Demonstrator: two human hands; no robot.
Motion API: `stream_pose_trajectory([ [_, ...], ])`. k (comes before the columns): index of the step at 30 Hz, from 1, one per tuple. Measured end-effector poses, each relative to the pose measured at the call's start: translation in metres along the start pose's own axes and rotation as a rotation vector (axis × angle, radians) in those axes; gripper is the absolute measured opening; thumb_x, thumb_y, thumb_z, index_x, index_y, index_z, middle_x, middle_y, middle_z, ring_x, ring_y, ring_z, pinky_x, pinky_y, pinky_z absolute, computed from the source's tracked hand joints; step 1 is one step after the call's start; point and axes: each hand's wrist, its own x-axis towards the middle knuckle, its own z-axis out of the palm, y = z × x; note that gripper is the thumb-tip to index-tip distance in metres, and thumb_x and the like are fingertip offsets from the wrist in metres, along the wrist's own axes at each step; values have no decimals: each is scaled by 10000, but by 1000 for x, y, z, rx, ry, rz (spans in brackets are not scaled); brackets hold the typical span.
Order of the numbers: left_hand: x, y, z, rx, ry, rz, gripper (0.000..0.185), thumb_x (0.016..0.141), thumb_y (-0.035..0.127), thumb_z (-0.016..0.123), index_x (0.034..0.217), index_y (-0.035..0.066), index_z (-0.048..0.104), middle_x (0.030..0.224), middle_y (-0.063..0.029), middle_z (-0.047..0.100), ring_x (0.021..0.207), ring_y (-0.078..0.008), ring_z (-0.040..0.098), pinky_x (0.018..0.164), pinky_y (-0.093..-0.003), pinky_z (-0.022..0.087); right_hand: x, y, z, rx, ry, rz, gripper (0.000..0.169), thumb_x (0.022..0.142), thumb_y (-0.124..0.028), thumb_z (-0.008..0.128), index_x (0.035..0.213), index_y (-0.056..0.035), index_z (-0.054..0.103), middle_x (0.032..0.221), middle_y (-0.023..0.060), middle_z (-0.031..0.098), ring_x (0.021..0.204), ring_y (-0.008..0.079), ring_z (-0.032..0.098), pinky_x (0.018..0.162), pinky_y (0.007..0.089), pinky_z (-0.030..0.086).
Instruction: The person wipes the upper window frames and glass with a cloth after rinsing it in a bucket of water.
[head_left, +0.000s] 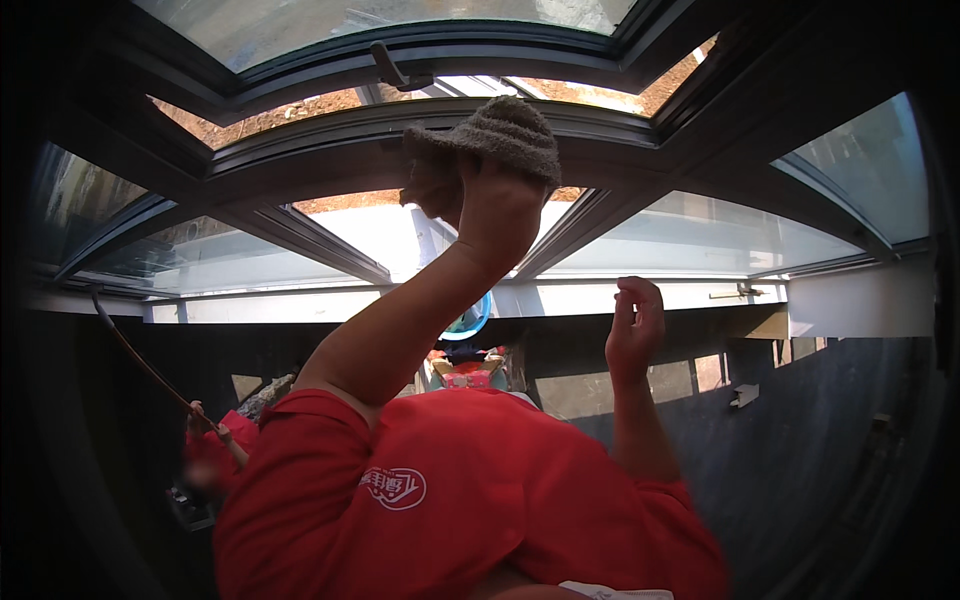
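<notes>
My left hand (502, 206) is raised in front of the window and shut on a grey-brown terry cloth (514, 135). The cloth bunches over the fingers and lies against the dark horizontal bar of the window frame (322, 169); the fingertips are hidden by it. Above the cloth, to its left, a window handle (386, 66) sits on the frame of a tilted glass sash (420, 19). My right hand (635, 322) is held up at the right, in front of the pale sill (585, 300), with loosely curled fingers and nothing visible in it.
A blue basin (469, 319) is partly hidden below my left forearm. At lower left, a co-worker in red (225, 442) holds a long pole (142, 360). A metal latch (742, 292) lies along the right of the sill. A small pale object (744, 395) is on the dark floor.
</notes>
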Motion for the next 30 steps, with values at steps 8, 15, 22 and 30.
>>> stream_pose_trajectory([
  [8, 65, 101, 53, -383, 27, -3, 155, 734, 75, 568, 878, 44, 616, 952, -159, 591, 1032, -361, 479, 869, -511, 332, -37, 23, -53, -100, -1, 94, 49, 840, 17, 563, 878, 0, 589, 856, 120, 615, 809, 250, 599, 733, 333, 483],
  [15, 30, 136, 1, -1278, -457, -78, 144, 793, -1, 630, 926, -15, 577, 917, -123, 628, 834, -236, 611, 728, -333, 492, -39, 58, -77, 513, 119, 427, 389, 956, -314, 484, 1218, -30, 445, 1130, 125, 543, 965, 219, 584, 800, 350, 503],
  [22, 12, 97, -31, -960, -738, 403, 76, 729, 69, 672, 788, 73, 622, 958, -46, 574, 1015, -257, 559, 940, -465, 410, -18, 11, -30, 1353, -297, 742, 528, 955, -447, 354, 1387, -151, 290, 1314, 142, 437, 1126, 307, 524, 868, 540, 469],
  [30, -29, 41, -74, -581, -495, 463, 351, 775, 103, 665, 1106, 200, 597, 1296, -48, 444, 1328, -267, 301, 1099, -592, 149, 68, -48, -11, 419, -98, 292, 339, 813, -86, 658, 1115, 16, 540, 1022, 128, 617, 947, 200, 612, 809, 325, 492],
])
